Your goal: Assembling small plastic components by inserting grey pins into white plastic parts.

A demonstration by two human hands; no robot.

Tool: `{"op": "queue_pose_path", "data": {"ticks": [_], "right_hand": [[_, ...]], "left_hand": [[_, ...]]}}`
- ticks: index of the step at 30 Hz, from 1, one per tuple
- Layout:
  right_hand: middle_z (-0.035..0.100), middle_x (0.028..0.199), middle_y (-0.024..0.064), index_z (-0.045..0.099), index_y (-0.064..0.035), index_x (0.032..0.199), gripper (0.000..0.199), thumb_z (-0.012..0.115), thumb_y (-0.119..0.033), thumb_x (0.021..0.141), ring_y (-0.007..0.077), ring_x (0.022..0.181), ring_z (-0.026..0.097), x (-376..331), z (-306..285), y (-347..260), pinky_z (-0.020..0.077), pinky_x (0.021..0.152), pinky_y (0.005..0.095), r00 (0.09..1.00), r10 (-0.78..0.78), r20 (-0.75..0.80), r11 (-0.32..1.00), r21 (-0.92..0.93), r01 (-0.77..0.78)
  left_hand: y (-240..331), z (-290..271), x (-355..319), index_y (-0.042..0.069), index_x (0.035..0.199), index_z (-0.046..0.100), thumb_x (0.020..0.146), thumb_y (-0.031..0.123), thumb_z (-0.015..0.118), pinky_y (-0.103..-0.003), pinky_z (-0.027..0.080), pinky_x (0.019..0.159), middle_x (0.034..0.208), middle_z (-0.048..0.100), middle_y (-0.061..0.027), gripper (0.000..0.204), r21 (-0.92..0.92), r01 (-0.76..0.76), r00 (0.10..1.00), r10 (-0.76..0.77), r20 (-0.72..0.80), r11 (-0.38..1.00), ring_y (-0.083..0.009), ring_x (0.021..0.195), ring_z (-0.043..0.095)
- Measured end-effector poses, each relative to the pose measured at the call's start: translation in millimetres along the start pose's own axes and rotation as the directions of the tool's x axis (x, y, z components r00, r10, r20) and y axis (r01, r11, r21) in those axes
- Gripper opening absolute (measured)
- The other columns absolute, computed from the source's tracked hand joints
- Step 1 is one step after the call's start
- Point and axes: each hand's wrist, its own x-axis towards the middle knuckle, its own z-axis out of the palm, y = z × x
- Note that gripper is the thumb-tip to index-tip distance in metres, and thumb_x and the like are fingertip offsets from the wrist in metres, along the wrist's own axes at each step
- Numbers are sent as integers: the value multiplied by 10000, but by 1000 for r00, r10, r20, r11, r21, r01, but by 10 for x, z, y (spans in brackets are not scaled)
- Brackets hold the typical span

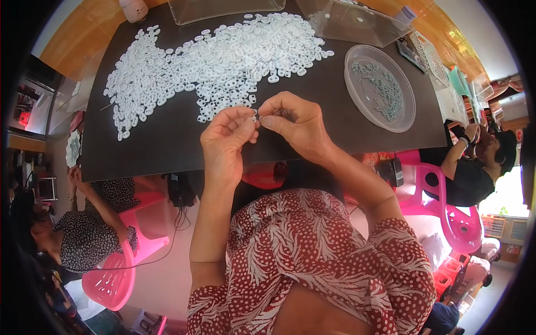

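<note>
My hands: left hand point(226, 134) and right hand point(293, 120) pinch one tiny white plastic piece point(257, 118) between fingertips, above the black surface point(167, 145).
Done, I judge: few greenish pieces in the clear round dish point(379, 88).
Left: big heap of small white plastic rings point(218, 61).

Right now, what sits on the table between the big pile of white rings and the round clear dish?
Nothing: in the head view, only bare dark tabletop lies between the white rings and the clear dish.

We look down at our left hand point(228, 137) and right hand point(295, 121), fingertips pinching a tiny white piece point(257, 118) between them above a black mat point(167, 145), near a heap of white rings point(218, 61) and a round clear dish point(379, 87).
</note>
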Motion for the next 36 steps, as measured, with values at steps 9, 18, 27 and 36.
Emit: {"op": "queue_pose_path", "data": {"ticks": [9, 18, 27, 36], "right_hand": [[573, 814, 39, 611, -12, 908, 127, 647, 11, 789, 77, 681, 522, -39, 75, -56, 443, 611, 235, 997, -83, 10, 986, -147, 83], [558, 789, 60, 616, -19, 905, 145, 648, 22, 770, 124, 660, 539, -47, 96, -81, 445, 592, 257, 977, -210, 30, 941, -266, 210], [551, 776, 61, 621, -21, 891, 142, 649, 28, 761, 132, 637, 532, -70, 114, -77, 434, 573, 260, 974, -225, 34, 932, -282, 225], [573, 761, 61, 618, -21, 873, 139, 645, 41, 752, 115, 656, 533, -61, 157, -13, 435, 581, 256, 995, -93, -25, 989, -115, 89]], "left_hand": [[-49, -41, -74, -52, 979, 626, 824, -10, 639, -216, 440, 620, 827, 625, -61, 160, 142, -127, 991, 133, -34, 982, -100, 684, 542], [-134, -41, -126, -38, 996, 646, 837, 9, 643, -188, 439, 639, 855, 629, -34, 165, 258, -248, 961, 271, -57, 934, -71, 696, 528], [-134, -24, -174, -13, 959, 644, 827, -40, 616, -208, 422, 664, 831, 557, -19, 137, 513, -347, 918, 396, 16, 785, -79, 726, 507], [-221, 19, -187, 0, 940, 646, 832, -24, 609, -225, 427, 630, 774, 546, -34, 117, 660, -413, 846, 533, 23, 628, -107, 687, 509]]}}
